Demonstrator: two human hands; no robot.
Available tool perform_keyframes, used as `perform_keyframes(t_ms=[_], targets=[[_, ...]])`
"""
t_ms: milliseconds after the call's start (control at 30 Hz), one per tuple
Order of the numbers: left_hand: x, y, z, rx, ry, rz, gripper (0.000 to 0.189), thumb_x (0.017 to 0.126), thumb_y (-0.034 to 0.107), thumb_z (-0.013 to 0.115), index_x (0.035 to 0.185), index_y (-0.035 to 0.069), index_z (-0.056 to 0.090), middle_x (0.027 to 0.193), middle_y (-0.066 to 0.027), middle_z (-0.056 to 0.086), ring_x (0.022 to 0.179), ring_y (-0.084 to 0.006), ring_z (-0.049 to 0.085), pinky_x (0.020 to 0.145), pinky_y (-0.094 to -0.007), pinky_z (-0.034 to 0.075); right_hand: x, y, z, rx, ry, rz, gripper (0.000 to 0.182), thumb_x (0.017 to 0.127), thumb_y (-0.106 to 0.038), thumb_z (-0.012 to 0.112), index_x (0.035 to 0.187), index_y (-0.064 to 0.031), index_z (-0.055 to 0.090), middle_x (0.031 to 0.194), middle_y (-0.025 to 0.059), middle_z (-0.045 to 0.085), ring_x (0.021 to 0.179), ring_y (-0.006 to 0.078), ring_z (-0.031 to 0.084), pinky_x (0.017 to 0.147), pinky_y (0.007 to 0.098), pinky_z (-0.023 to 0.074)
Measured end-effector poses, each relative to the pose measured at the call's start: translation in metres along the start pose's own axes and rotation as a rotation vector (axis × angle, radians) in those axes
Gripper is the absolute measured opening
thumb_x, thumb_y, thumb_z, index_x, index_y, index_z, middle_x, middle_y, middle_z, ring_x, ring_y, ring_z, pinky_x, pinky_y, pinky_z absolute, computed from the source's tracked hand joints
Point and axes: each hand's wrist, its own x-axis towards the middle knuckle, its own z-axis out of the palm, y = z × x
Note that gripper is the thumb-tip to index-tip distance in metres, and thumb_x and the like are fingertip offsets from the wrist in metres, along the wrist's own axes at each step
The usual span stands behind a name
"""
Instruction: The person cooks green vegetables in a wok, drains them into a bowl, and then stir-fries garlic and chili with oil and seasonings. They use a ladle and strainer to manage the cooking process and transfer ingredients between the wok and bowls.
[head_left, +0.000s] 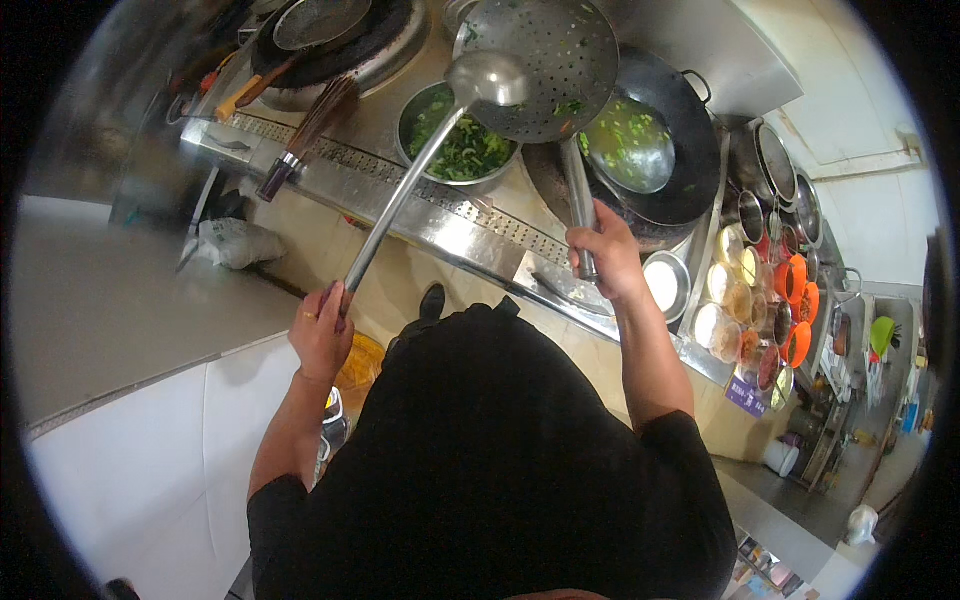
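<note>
My left hand (324, 330) grips the end of a long-handled metal ladle (491, 77), whose bowl is over the edge of a perforated metal strainer (555, 45). Bits of green leaf cling to the strainer, and my right hand (611, 251) is closed around its handle. Below the two tools, a steel bowl (517, 159) holds chopped green vegetables (465, 146). To the right of the strainer, a black wok (694, 150) holds liquid with green pieces (630, 142).
A bamboo brush (319, 124) lies across the stove's front edge (465, 232). A second wok (390, 45) with a sieve is at upper left. A bowl of white contents (664, 285) and several seasoning containers (750, 300) stand at right. A plastic bag (240, 244) is below left.
</note>
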Motion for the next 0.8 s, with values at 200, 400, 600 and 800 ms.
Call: perform_keyframes(t_ms=[200, 400, 600, 800], targets=[[0.025, 0.009, 0.016, 0.092, -0.048, -0.208, 0.054, 0.066, 0.006, 0.068, 0.118, 0.016, 0.059, 0.099, -0.0091, 0.058, 0.087, -0.0296, 0.059, 0.068, -0.0403, 0.050, -0.005, 0.011, 0.009, -0.080, -0.006, -0.019, 0.043, 0.075, -0.003, 0.059, 0.116, 0.0042, 0.049, 0.068, 0.0055, 0.056, 0.053, 0.0123, 0.053, 0.047, 0.0255, 0.0421], [-0.026, 0.000, 0.003, 0.036, -0.238, -0.202, 0.054, 0.066, 0.006, 0.068, 0.118, 0.016, 0.059, 0.100, -0.0078, 0.059, 0.088, -0.0289, 0.060, 0.069, -0.0388, 0.051, 0.003, 0.002, 0.013, -0.180, 0.073, -0.093, 0.038, 0.076, -0.003, 0.058, 0.112, 0.0021, 0.050, 0.066, 0.0023, 0.050, 0.051, 0.0107, 0.051, 0.045, 0.0247, 0.0417], [-0.027, 0.026, -0.006, -0.048, -0.154, -0.183, 0.054, 0.066, 0.005, 0.068, 0.118, 0.014, 0.058, 0.099, -0.0094, 0.060, 0.085, -0.0293, 0.061, 0.068, -0.0370, 0.051, 0.005, 0.014, 0.010, -0.118, 0.060, -0.048, 0.033, 0.076, -0.003, 0.058, 0.107, 0.0019, 0.050, 0.065, 0.0023, 0.050, 0.051, 0.0109, 0.052, 0.044, 0.0249, 0.0420], [-0.002, 0.037, 0.001, -0.135, -0.093, -0.077, 0.055, 0.066, 0.002, 0.067, 0.118, 0.014, 0.057, 0.099, -0.0092, 0.060, 0.082, -0.0289, 0.060, 0.066, -0.0375, 0.051, 0.005, 0.009, 0.021, -0.071, 0.008, -0.002, 0.029, 0.076, -0.003, 0.058, 0.103, 0.0015, 0.050, 0.065, 0.0023, 0.050, 0.050, 0.0103, 0.051, 0.043, 0.0248, 0.0420]])
